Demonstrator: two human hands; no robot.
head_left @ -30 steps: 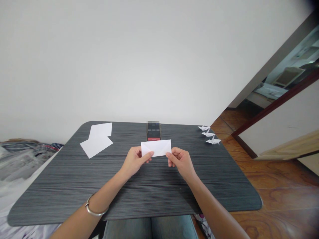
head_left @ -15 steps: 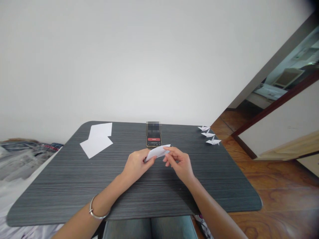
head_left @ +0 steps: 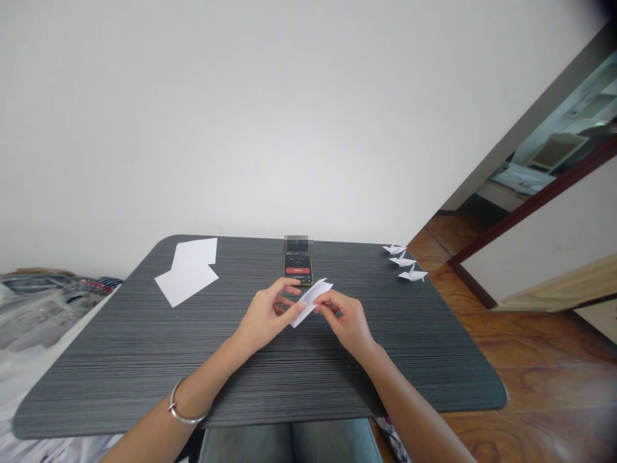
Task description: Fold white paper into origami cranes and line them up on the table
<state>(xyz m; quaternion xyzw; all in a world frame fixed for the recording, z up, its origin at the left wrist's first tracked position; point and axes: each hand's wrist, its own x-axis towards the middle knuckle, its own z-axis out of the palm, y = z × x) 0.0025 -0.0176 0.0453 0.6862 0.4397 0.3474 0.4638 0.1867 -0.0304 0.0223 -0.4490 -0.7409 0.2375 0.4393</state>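
Note:
A folded white paper is held above the table, long and narrow, with two points splayed at its upper right end. My right hand pinches its right edge between thumb and fingertips. On the other side, my left hand has its thumb on the paper's near face. The left index finger is raised clear of it, and the other left fingers curl partly out of sight behind the sheet. Just beyond the paper lies a phone with a lit screen.
Two overlapping white sheets lie at the table's far left. Three folded paper cranes stand in a row near the right edge. The dark striped table meets a white wall at the back. Plastic-wrapped items lie beyond its left side.
The folded paper has turned to a steeper slant, and its two points have come apart. My right fingers have closed on its edge; my left index finger has lifted off.

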